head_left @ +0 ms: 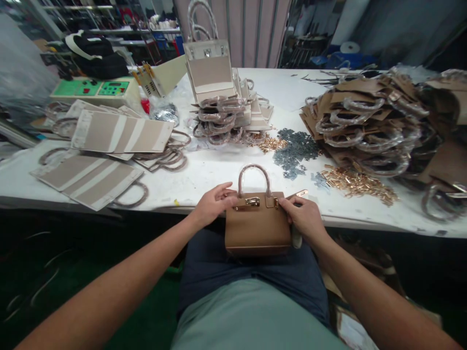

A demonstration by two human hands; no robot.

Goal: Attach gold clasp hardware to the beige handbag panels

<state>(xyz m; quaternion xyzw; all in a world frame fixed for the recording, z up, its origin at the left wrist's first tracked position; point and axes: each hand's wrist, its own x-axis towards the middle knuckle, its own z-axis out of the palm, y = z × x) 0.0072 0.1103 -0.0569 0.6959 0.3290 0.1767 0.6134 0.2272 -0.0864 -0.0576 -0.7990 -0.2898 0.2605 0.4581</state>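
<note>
A small tan handbag [257, 231] with one upright plastic-wrapped handle [254, 167] rests on my lap against the table edge. My left hand [215, 203] is at its upper left corner, fingers bent, thumb against the front beside the gold clasp [252, 201]. At the upper right, my right hand [304, 215] pinches near a small gold fitting [276, 202]. Below that hand juts a pale rounded end [297, 239] of something, perhaps a tool handle; the palm hides the rest. A narrow flat piece [299, 194] shows just above the right fingers.
Gold fittings [359, 184] and dark metal plates [295, 149] lie in heaps on the white table [204, 170]. Brown bag parts [365, 116] are piled right. Beige striped panels [122, 131] lie left, a beige bag stack [211, 73] behind. A green-faced machine [95, 90] stands back left.
</note>
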